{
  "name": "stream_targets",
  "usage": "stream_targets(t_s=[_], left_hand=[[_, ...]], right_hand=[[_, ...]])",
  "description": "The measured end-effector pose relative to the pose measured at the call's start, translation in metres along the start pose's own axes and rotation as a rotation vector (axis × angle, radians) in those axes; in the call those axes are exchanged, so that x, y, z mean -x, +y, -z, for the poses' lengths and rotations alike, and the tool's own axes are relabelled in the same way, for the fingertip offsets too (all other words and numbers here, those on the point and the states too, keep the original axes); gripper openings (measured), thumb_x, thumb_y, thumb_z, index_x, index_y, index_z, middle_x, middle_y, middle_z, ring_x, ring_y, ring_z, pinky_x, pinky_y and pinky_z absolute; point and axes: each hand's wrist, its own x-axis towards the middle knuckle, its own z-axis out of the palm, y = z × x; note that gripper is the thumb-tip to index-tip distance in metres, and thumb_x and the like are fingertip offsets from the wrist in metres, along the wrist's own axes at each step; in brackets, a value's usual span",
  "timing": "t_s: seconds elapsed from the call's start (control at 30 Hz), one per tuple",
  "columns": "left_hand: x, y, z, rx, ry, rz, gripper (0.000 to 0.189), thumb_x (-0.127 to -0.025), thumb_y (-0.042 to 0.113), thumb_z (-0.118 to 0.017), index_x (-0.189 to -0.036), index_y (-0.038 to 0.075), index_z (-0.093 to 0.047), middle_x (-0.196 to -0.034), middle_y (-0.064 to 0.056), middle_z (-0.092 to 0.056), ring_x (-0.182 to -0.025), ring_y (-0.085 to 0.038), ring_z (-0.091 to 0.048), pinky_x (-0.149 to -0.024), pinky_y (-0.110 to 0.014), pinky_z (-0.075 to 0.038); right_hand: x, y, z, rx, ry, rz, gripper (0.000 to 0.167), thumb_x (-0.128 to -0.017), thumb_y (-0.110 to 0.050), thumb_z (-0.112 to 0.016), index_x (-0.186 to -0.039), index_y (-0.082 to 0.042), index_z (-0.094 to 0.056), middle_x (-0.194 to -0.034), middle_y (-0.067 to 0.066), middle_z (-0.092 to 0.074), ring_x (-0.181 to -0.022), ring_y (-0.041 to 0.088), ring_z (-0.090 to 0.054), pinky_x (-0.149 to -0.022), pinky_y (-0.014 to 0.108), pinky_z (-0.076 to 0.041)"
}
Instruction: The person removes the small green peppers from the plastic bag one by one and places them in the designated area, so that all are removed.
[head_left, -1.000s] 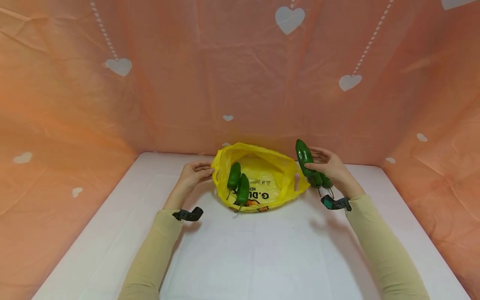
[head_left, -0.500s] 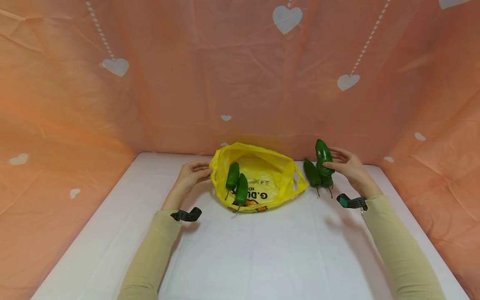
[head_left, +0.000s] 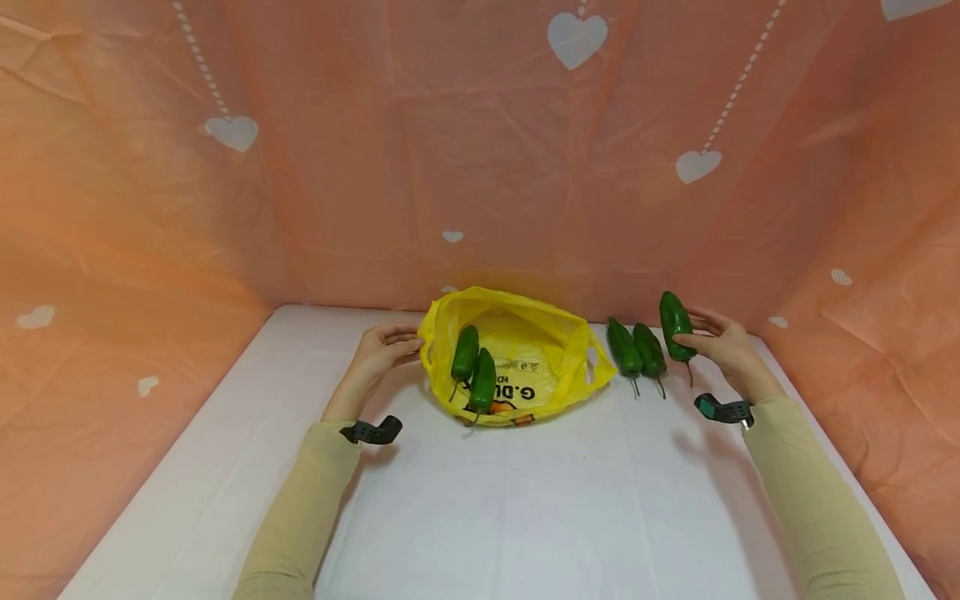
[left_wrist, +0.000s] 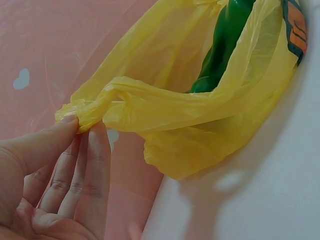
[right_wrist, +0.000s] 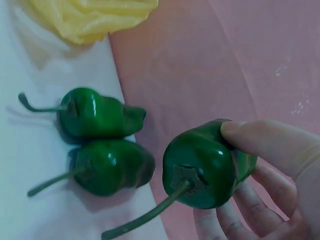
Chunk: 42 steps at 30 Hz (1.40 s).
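A yellow plastic bag point(head_left: 555, 350) lies on its side with its mouth facing me. Two green peppers point(head_left: 484, 382) are inside, near its left edge. My left hand point(head_left: 378, 354) pinches the bag's left rim between thumb and fingers, seen close in the left wrist view. To the bag's right, my right hand point(head_left: 731, 350) holds a green pepper point(head_left: 677, 325), thumb on one side and fingers on the other, stem hanging downward. Two more green peppers point(right_wrist: 97, 115) lie side by side on the table between the bag and the held pepper.
A white-covered table point(head_left: 510, 508) stretches in front of me. Behind it hangs an orange-pink sheet point(head_left: 360, 167) with white hearts, which also rises along both sides. Each wrist wears a dark strap with a camera point(head_left: 723, 408).
My right hand has moved right with the pepper, away from the bag, passing over the two peppers on the table, and is now a little lower. My left hand stays at the bag's rim.
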Motion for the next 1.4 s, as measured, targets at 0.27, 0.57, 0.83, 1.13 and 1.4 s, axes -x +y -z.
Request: stream_targets(t_s=[0.27, 0.57, 0.83, 1.13, 1.4], left_hand=[[0.001, -0.001, 0.001, 0.006, -0.016, -0.002, 0.039, -0.09, 0.004, -0.066, -0.125, -0.008, -0.055, -0.103, -0.011, -0.064, -0.087, -0.015, -0.066, -0.084, -0.033, -0.056], [0.001, -0.001, 0.001, 0.009, -0.014, -0.006, 0.039, -0.09, 0.004, -0.065, -0.126, -0.008, -0.055, -0.103, -0.012, -0.063, -0.087, -0.015, -0.066, -0.083, -0.032, -0.056], [0.0, -0.003, 0.0, 0.007, -0.003, -0.003, 0.037, -0.09, 0.003, -0.065, -0.125, -0.006, -0.056, -0.104, -0.012, -0.063, -0.087, -0.017, -0.066, -0.089, -0.041, -0.053], [-0.002, -0.004, 0.0, 0.022, -0.016, 0.004, 0.038, -0.09, 0.004, -0.066, -0.125, -0.007, -0.056, -0.102, -0.011, -0.064, -0.087, -0.016, -0.066, -0.091, -0.043, -0.051], [-0.002, -0.004, 0.0, 0.022, -0.011, 0.002, 0.037, -0.09, 0.003, -0.066, -0.124, -0.007, -0.056, -0.1, -0.009, -0.065, -0.087, -0.016, -0.067, -0.084, -0.034, -0.056]], right_hand=[[-0.001, 0.012, 0.002, 0.063, 0.006, 0.003, 0.078, -0.093, -0.032, -0.064, -0.152, -0.003, -0.021, -0.145, 0.024, -0.032, -0.121, 0.025, -0.04, -0.089, 0.024, -0.046], [-0.007, 0.025, 0.0, 0.021, 0.005, -0.049, 0.079, -0.094, -0.029, -0.064, -0.153, -0.004, -0.018, -0.148, 0.028, -0.027, -0.132, 0.042, -0.029, -0.105, 0.053, -0.035], [-0.011, 0.032, -0.002, 0.036, 0.031, -0.067, 0.077, -0.093, -0.027, -0.065, -0.152, -0.003, -0.022, -0.147, 0.028, -0.029, -0.131, 0.041, -0.032, -0.099, 0.042, -0.044], [-0.016, 0.041, -0.002, 0.053, 0.073, -0.117, 0.075, -0.093, -0.024, -0.065, -0.151, -0.001, -0.024, -0.145, 0.03, -0.032, -0.124, 0.038, -0.04, -0.091, 0.037, -0.049], [-0.022, 0.049, -0.003, 0.065, 0.077, -0.099, 0.071, -0.095, -0.02, -0.062, -0.15, 0.001, -0.023, -0.144, 0.032, -0.031, -0.128, 0.041, -0.035, -0.073, 0.015, -0.051]])
